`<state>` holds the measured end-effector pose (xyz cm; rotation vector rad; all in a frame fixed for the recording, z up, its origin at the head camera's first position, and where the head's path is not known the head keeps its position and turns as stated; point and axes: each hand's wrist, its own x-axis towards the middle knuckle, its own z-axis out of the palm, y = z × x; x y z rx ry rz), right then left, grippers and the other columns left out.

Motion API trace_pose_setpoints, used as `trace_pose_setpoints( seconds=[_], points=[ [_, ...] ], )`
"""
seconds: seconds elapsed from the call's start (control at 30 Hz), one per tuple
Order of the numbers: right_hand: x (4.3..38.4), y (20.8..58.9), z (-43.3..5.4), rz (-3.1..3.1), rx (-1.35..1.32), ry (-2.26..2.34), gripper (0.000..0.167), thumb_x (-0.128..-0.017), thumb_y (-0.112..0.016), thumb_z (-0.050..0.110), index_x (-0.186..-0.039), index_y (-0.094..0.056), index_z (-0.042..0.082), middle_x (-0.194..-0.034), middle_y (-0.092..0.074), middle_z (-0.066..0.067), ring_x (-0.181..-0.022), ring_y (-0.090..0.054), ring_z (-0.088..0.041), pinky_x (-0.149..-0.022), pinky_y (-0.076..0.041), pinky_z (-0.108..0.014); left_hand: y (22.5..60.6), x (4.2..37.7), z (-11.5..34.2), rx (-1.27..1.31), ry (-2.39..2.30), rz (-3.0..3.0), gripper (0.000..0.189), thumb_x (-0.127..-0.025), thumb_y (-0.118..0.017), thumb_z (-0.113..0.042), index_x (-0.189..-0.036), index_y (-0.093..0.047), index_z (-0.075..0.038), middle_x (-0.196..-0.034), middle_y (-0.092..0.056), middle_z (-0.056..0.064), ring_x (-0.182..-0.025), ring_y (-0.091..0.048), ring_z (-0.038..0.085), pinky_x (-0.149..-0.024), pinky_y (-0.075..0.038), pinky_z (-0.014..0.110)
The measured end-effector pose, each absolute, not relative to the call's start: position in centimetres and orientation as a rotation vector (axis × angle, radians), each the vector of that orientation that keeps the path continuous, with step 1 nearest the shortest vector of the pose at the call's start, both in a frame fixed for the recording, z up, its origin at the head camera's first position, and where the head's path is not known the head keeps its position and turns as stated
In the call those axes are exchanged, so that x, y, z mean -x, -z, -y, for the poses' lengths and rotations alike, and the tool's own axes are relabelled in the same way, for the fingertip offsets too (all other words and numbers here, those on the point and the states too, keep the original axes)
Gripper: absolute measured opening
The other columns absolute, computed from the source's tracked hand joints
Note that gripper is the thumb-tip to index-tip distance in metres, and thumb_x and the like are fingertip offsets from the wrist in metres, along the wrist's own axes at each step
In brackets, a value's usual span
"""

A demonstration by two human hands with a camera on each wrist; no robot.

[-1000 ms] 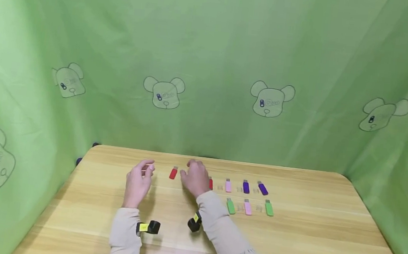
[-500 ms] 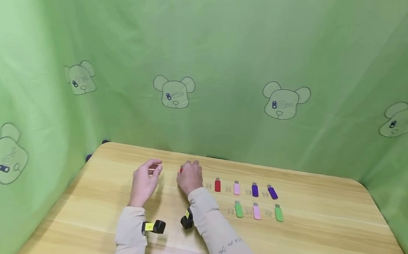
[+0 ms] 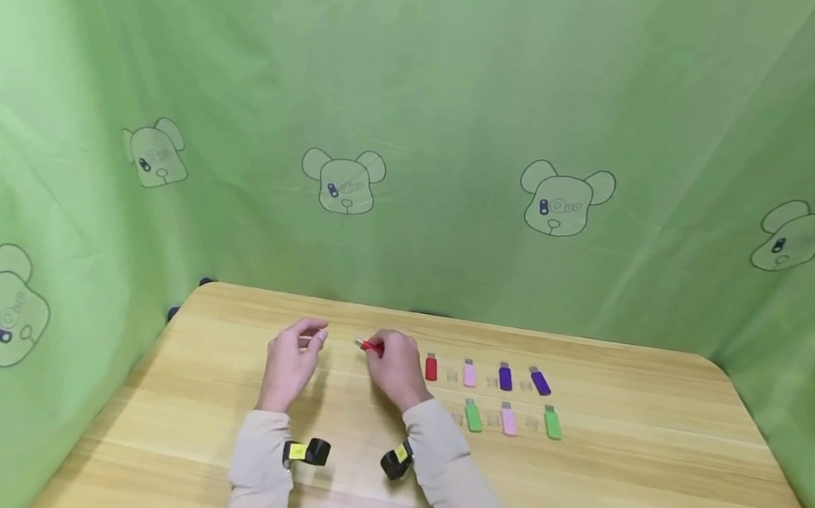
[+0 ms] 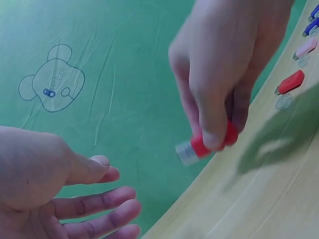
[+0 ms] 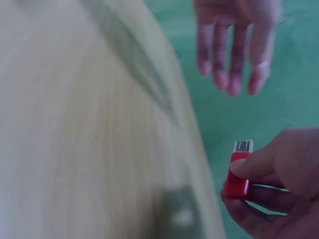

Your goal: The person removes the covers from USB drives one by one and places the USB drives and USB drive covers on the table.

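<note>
My right hand (image 3: pixel 397 368) pinches a red USB flash drive (image 3: pixel 370 346) between thumb and fingers, raised above the table. Its silvery plug end points left, toward my other hand; whether a clear cap covers the plug, I cannot tell. In the right wrist view the thumb presses on the drive's red body (image 5: pixel 238 172). My left hand (image 3: pixel 292 365) is held up to the left with fingers relaxed and slightly bent, nothing in them. In the left wrist view its fingers (image 4: pixel 99 201) stand apart from the drive (image 4: pixel 202 146).
On the wooden table (image 3: pixel 615 487), right of my hands, lie two rows of flash drives: red (image 3: pixel 431 367), pink (image 3: pixel 469 373), purple (image 3: pixel 506 377) and green (image 3: pixel 474 416) among them. Small clear caps (image 3: pixel 452 376) lie between them. Green curtains (image 3: pixel 422 122) surround the table.
My right hand reached left to the red flash drive lying on the table, took hold of it and lifted it, turning its plug leftward. My left hand stays nearly still.
</note>
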<state>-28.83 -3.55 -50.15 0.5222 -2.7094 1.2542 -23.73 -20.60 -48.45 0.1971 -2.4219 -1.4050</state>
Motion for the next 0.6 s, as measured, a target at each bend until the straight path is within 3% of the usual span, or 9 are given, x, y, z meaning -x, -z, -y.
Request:
trace_pose_setpoints(
  seconds=[0.3, 0.6],
  points=[
    [25.0, 47.6, -1.6, 2.627, -0.506, -1.434, 0.018, -0.089, -0.076, -0.002, -0.106, -0.074, 0.004, -0.091, -0.072, -0.005, -0.08, -0.066, -0.013, -0.073, -0.059, -0.023, 47.8, 23.7, 19.0, -0.043, 1.461, 2.454, 0.018, -0.1, -0.064, -0.005, -0.115, -0.072, 0.001, -0.112, -0.073, 0.017, -0.095, -0.072, 0.03, -0.083, -0.062, 0.041],
    [22.9, 47.8, -5.0, 2.623, -0.438, -1.446, 0.02, -0.089, -0.076, -0.002, -0.108, -0.077, 0.005, -0.099, -0.075, -0.01, -0.085, -0.071, -0.019, -0.076, -0.062, -0.028, 47.8, 24.0, 16.3, 0.176, 1.514, 2.506, 0.017, -0.101, -0.064, -0.007, -0.113, -0.073, 0.002, -0.107, -0.075, 0.016, -0.091, -0.073, 0.029, -0.08, -0.062, 0.037]
  ],
)
